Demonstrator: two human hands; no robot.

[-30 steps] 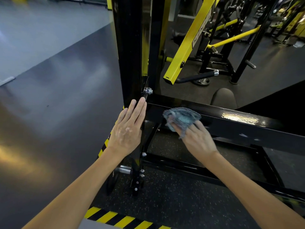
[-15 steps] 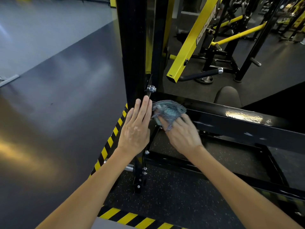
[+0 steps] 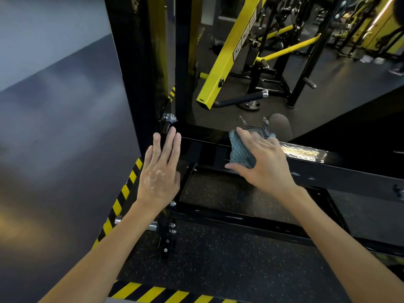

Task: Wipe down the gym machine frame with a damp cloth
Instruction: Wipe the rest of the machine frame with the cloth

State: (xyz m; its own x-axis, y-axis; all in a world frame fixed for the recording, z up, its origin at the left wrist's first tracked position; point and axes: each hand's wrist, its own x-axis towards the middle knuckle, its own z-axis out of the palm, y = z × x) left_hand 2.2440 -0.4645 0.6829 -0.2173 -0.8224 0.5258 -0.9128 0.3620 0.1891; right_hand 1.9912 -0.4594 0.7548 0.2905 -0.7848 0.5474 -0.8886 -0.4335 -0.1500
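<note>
Grips blue cloth (image 3: 240,153) in right hand (image 3: 262,165), fingers wrapped over it, pressing it on black crossbar (image 3: 338,171) near its left end. Lays left hand (image 3: 159,171) flat and empty at that end. Stretches long rightward from cloth; probably suits right hand, nearer.

Dim gym; glare on black crossbar (image 3: 306,153) (right side); wide-angle edge bending.

Two hands: left hand (image 3: 158,173), right hand (image 3: 262,165). One cloth (image 3: 240,153). Two black upright posts (image 3: 135,73) at left. Two black crossbeams (image 3: 328,169), second lower and nearer. One yellow angled bar (image 3: 227,55), far. Two hazard-stripe strips (image 3: 122,193), left and near. Small bolts (image 3: 172,225) at post foot: perhaps four, blurred.
</note>
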